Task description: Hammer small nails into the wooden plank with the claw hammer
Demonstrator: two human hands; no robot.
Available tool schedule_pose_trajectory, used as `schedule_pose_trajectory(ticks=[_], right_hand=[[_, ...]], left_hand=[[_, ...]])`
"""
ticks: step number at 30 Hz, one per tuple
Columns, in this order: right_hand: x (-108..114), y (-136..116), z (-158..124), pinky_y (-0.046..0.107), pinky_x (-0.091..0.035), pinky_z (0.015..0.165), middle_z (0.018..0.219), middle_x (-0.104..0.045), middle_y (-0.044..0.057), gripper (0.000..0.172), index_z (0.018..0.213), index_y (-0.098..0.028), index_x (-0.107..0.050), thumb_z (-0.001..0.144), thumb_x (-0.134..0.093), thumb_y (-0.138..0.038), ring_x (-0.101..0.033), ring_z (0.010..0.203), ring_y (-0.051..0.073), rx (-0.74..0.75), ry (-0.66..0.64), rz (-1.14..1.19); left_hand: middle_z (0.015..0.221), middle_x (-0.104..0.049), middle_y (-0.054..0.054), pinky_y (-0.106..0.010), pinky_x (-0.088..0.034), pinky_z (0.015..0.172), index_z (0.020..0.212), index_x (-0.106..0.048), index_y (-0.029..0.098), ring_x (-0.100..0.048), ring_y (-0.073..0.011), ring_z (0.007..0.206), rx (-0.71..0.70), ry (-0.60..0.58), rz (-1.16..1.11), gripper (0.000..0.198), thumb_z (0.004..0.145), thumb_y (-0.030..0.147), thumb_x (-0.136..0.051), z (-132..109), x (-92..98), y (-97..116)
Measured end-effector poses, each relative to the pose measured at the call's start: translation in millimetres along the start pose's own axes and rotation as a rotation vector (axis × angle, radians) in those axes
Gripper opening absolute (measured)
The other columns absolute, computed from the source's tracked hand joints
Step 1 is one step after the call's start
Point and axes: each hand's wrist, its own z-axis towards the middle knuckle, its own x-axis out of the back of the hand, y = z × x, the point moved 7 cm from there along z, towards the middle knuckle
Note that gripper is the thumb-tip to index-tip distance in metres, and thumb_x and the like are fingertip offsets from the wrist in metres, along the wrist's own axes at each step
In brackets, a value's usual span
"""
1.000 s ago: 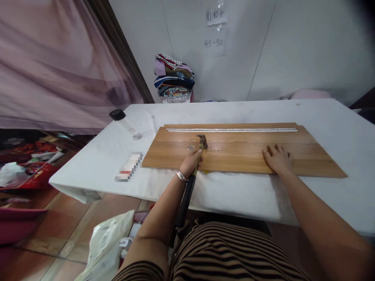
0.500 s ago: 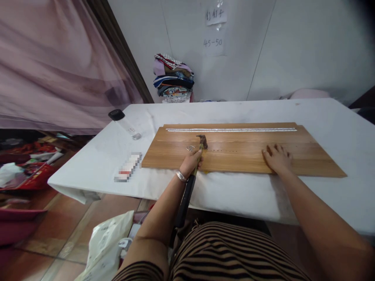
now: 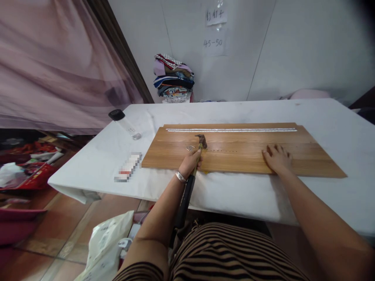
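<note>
A claw hammer (image 3: 202, 141) is in my left hand (image 3: 191, 160), whose fingers wrap round the handle just below the head. The long dark grip of the handle slants down toward my body. Under the hammer lies a wide wooden board (image 3: 246, 162). A small heap of nails (image 3: 191, 148) rests on it, left of the hammer head. To the right of the head runs a row of small dark dots (image 3: 224, 151), too small to tell what they are. My right hand (image 3: 277, 158) lies flat on the board with its fingers spread, holding nothing.
Thin white strips (image 3: 231, 130) run along the board's far edge. On the white table (image 3: 96, 171) to the left lie a clear bottle (image 3: 125, 125) with a black cap and a blurred-out flat object (image 3: 128, 168). Folded clothes (image 3: 174, 78) are stacked by the wall.
The hammer head has shifted very slightly left, together with my left hand. My right hand has stayed where it was on the board.
</note>
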Motion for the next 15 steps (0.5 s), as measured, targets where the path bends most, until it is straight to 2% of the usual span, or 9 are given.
schedule_pose_trajectory(ticks=[15], right_hand=[[0.1,0.4,-0.1,0.065,-0.035,0.121,0.165,-0.051,0.021,0.065,0.152,-0.02,-0.062,0.106,-0.03,-0.054,-0.042,0.152,0.04,0.004,0.004,0.0]], left_hand=[[0.062,-0.055,0.006,-0.017,-0.032,0.038,0.082,-0.052,0.021,-0.044,-0.0053,0.039,-0.006,0.018,0.008,0.033,0.095,0.041,-0.075,1.5,0.1,-0.7]])
